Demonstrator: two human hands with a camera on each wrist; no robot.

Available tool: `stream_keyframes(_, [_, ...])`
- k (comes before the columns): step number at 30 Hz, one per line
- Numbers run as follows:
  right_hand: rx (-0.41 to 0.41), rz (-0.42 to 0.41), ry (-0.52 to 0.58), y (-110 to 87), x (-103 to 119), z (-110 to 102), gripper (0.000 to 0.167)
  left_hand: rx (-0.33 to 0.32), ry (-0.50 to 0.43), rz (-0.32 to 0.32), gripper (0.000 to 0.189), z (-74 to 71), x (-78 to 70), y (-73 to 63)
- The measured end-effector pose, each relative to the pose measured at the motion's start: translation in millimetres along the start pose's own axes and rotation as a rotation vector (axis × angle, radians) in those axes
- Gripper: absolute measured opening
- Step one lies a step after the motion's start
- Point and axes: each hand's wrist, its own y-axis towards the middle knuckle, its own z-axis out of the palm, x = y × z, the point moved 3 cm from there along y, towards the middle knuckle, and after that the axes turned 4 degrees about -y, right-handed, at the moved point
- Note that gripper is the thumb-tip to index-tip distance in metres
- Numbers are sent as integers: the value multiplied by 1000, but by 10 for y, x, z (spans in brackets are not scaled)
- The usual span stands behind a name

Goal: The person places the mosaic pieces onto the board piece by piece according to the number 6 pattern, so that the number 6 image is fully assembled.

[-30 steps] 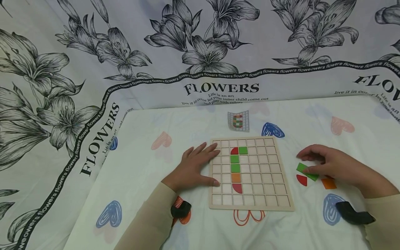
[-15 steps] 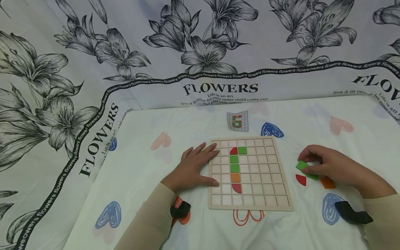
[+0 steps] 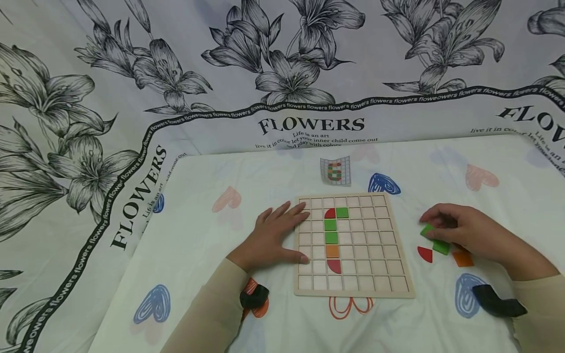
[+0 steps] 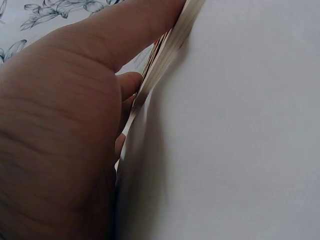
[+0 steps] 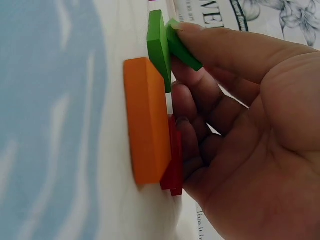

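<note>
My left hand (image 3: 271, 238) rests with fingers spread on the left edge of a wooden grid board (image 3: 355, 293). Red quarter-round, green and orange tiles sit in some of its cells. To the right of the board, my right hand (image 3: 475, 236) pinches a green square tile (image 5: 184, 47), which is tilted in the right wrist view. Beneath it lies another green tile (image 3: 441, 247), near a red quarter-round tile (image 3: 425, 254) and an orange tile (image 3: 463, 259). In the left wrist view, the thumb (image 4: 140, 30) lies against the board's edge.
Behind the board lies a small pattern card (image 3: 335, 171) with a coloured grid design. A white cloth with printed hearts (image 3: 227, 198) covers the table. Flower-printed fabric (image 3: 291, 78) stands behind it.
My right fingers have shifted slightly around the green tile, and more of the second green tile shows below. The left hand and the board have stayed in place.
</note>
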Motion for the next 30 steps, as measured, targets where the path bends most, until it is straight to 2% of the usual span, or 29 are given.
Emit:
stream_keyframes(7, [-38, 15, 31, -25, 26, -25, 15, -8, -1, 10, 106, -4, -3, -3])
stream_keyframes(18, [-114, 26, 71, -41, 88, -72, 23, -2, -9, -4, 107, 4, 3, -3])
stream_keyframes(30, [-171, -11, 113, -66, 240, -58, 18, 1, -1, -7, 107, 11, 13, 0])
